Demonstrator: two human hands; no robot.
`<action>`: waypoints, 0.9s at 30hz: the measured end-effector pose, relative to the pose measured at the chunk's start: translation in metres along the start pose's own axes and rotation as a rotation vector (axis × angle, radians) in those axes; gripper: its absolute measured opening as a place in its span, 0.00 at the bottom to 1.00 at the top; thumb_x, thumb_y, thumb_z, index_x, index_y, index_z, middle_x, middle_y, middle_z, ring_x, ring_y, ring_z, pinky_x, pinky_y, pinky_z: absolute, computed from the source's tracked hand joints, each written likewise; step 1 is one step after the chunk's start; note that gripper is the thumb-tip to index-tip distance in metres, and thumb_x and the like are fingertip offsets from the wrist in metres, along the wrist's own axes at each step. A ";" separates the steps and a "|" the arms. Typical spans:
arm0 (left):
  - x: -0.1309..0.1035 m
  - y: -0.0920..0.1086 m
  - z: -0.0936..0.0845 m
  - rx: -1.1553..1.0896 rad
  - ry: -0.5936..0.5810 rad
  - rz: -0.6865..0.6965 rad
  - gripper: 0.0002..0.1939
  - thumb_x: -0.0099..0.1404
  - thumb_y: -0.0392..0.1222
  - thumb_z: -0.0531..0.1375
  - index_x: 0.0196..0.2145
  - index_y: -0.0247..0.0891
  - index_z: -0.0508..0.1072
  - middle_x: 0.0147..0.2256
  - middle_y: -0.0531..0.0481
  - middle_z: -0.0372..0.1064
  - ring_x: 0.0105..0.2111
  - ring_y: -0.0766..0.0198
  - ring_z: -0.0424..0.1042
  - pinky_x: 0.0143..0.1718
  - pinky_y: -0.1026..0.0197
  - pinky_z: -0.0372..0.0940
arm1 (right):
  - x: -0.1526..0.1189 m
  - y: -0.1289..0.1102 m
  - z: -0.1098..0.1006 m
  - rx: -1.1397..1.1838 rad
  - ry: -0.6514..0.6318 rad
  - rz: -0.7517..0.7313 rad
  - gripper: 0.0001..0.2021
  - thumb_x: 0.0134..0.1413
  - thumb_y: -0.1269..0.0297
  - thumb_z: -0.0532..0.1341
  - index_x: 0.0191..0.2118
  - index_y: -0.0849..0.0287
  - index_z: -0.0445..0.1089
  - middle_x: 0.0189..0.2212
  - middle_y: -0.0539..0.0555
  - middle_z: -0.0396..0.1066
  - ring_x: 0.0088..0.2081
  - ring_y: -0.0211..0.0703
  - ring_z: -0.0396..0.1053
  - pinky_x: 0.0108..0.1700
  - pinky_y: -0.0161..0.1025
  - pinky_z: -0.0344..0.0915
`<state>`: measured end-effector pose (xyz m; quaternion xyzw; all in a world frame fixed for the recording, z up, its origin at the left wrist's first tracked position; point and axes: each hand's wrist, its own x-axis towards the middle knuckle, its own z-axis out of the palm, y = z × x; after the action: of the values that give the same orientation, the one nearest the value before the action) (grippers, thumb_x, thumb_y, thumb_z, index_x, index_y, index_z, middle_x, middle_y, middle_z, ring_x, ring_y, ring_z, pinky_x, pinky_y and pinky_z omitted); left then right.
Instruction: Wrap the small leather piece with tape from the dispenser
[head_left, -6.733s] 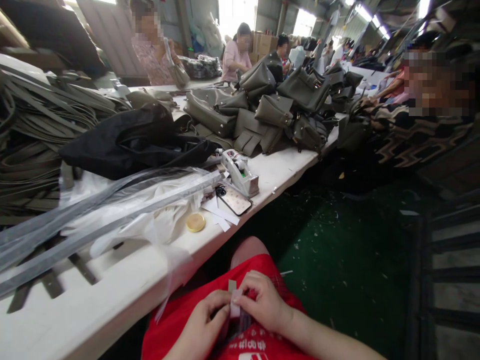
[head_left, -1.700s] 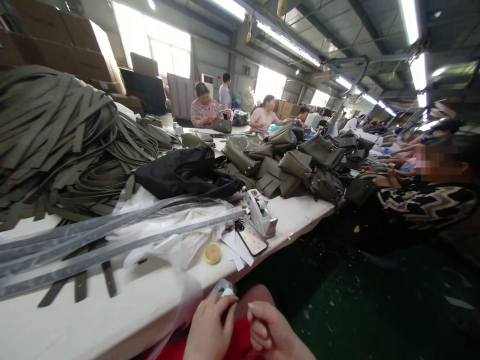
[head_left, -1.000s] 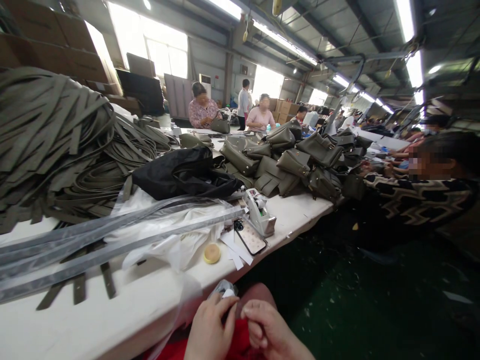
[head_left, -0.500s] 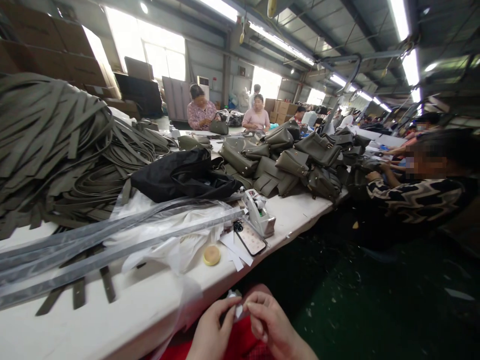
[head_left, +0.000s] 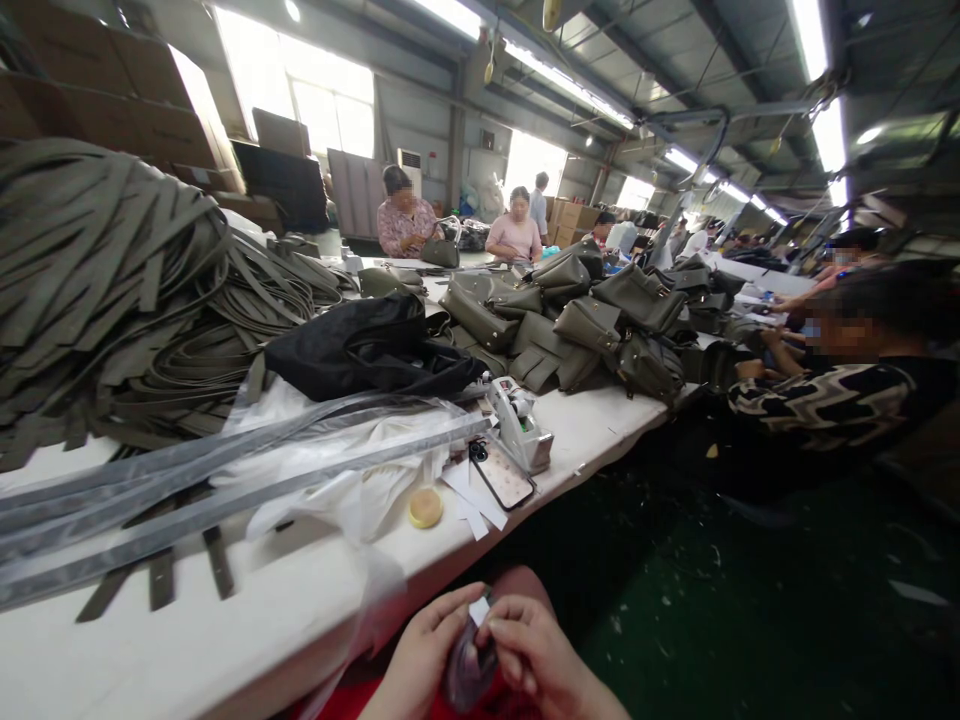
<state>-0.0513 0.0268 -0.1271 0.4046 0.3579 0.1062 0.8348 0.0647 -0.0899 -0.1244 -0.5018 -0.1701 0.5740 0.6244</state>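
Observation:
Low in the head view, my left hand and my right hand meet over my lap, in front of the table edge. A small white piece is pinched between the fingertips of both. Below it, a dark greyish-purple bundle hangs between my hands; the left fingers wrap its side. On the table nearby lie a round yellow tin, white paper strips, a phone in a patterned case and a grey tape dispenser.
A white table carries plastic-wrapped strips, a heap of olive straps, a black bag and piled olive bags. A person in a patterned sleeve sits at the right; others are across the table.
The dark bundle has come into view between my hands, and the white piece shows more clearly. In the background, a standing person has moved right.

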 end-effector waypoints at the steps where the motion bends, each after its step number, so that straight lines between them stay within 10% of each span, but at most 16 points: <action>1: 0.003 -0.003 -0.002 0.000 -0.001 -0.006 0.34 0.41 0.56 0.71 0.44 0.32 0.77 0.24 0.47 0.76 0.20 0.67 0.66 0.24 0.64 0.61 | 0.000 0.000 0.000 0.008 0.004 -0.002 0.19 0.46 0.50 0.68 0.29 0.66 0.70 0.08 0.42 0.59 0.08 0.25 0.45 0.12 0.28 0.35; 13: -0.009 0.019 0.009 0.208 0.029 0.130 0.33 0.44 0.65 0.68 0.39 0.34 0.80 0.33 0.44 0.79 0.34 0.58 0.73 0.39 0.60 0.67 | 0.002 0.009 -0.004 -0.011 -0.004 0.015 0.20 0.46 0.50 0.67 0.28 0.67 0.71 0.08 0.44 0.60 0.08 0.25 0.46 0.12 0.29 0.34; 20: -0.003 0.013 0.006 0.162 0.097 0.219 0.42 0.46 0.66 0.67 0.51 0.33 0.70 0.20 0.55 0.70 0.21 0.64 0.67 0.24 0.63 0.63 | 0.001 0.008 -0.005 -0.106 0.009 0.033 0.24 0.46 0.45 0.67 0.32 0.67 0.71 0.11 0.44 0.61 0.10 0.25 0.48 0.12 0.29 0.35; 27: -0.016 0.019 0.012 0.482 0.116 0.357 0.29 0.54 0.65 0.61 0.43 0.41 0.78 0.35 0.46 0.79 0.38 0.50 0.76 0.44 0.51 0.71 | 0.023 0.021 -0.001 -0.230 0.080 0.029 0.26 0.40 0.40 0.67 0.28 0.63 0.71 0.16 0.48 0.66 0.14 0.29 0.57 0.17 0.29 0.46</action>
<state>-0.0525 0.0249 -0.0997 0.6408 0.3431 0.1859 0.6611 0.0606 -0.0736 -0.1506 -0.5950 -0.2028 0.5391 0.5606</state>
